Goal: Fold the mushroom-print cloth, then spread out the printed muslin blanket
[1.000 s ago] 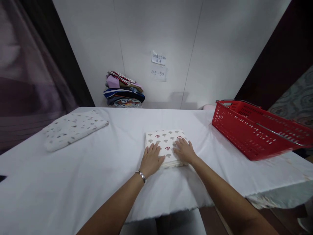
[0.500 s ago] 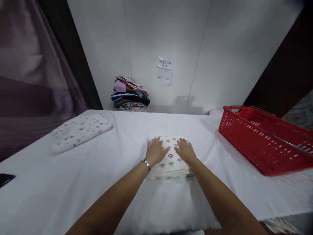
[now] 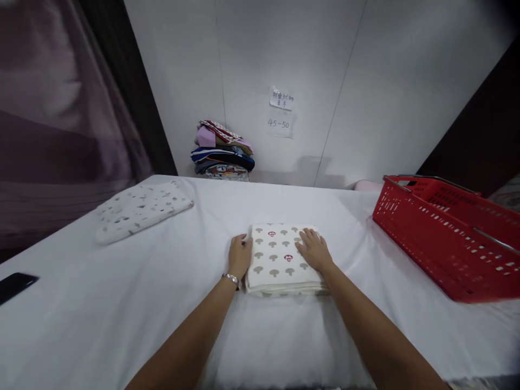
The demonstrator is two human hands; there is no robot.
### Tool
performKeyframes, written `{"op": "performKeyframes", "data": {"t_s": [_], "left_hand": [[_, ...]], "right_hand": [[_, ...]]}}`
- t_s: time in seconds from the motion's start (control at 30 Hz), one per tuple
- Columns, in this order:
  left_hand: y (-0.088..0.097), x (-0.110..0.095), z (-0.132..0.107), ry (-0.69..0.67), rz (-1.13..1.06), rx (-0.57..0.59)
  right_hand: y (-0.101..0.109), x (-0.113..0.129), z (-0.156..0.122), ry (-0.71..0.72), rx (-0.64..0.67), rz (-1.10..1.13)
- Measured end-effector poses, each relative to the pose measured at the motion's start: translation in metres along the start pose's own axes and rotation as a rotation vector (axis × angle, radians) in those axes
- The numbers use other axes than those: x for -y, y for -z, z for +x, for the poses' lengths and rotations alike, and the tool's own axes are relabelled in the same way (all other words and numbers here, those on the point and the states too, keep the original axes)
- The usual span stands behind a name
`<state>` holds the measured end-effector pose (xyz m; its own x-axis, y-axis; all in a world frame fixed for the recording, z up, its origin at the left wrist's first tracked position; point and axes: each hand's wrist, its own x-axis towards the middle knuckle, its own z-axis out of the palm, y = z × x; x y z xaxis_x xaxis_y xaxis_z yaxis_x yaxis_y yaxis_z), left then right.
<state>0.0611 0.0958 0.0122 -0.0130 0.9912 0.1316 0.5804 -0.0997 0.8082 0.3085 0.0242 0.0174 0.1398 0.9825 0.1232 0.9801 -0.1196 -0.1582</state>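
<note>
A folded white cloth [image 3: 273, 258] printed with grey-brown mushrooms and a couple of red ones lies in front of me in a flat rectangle, its layers showing along the near edge. At its left edge is my left hand [image 3: 239, 254], wearing a silvery bracelet, with the fingers curled in against the cloth's side; their tips are partly hidden. My right hand [image 3: 314, 250] rests flat on the upper right part of the cloth, fingers stretched out.
The table has a white cover [image 3: 170, 292]. Another spotted white cloth [image 3: 142, 211] lies at the left, beyond a dark phone [image 3: 16, 286]. A red basket [image 3: 439, 244] stands at the right. Folded fabrics [image 3: 223, 151] are stacked at the back, against a wall bearing paper notes [image 3: 280, 124].
My left hand has moved off the top of the mushroom cloth to its left edge, its fingers now curled. The right hand stays flat on top. The view has shifted slightly.
</note>
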Motion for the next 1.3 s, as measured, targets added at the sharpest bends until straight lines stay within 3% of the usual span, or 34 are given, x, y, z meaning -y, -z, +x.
{"op": "performKeyframes", "data": {"t_s": [0.17, 0.47, 0.87, 1.1, 1.3], "left_hand": [[0.016, -0.005, -0.012, 0.079, -0.033, 0.101], [0.008, -0.018, -0.005, 0.091, 0.183, 0.176], [0.012, -0.028, -0.010, 0.041, 0.096, 0.048], [0.008, -0.016, -0.007, 0.090, 0.055, 0.090], [0.019, -0.019, -0.022, 0.047, 0.084, 0.144]], "right_hand": [[-0.003, -0.002, 0.000, 0.008, -0.052, 0.053], [-0.009, -0.010, 0.001, 0.074, -0.245, 0.171], [-0.013, -0.012, 0.002, 0.080, -0.281, 0.195], [-0.012, -0.011, 0.002, 0.059, -0.288, 0.224], [-0.013, -0.011, 0.003, 0.056, -0.292, 0.229]]}}
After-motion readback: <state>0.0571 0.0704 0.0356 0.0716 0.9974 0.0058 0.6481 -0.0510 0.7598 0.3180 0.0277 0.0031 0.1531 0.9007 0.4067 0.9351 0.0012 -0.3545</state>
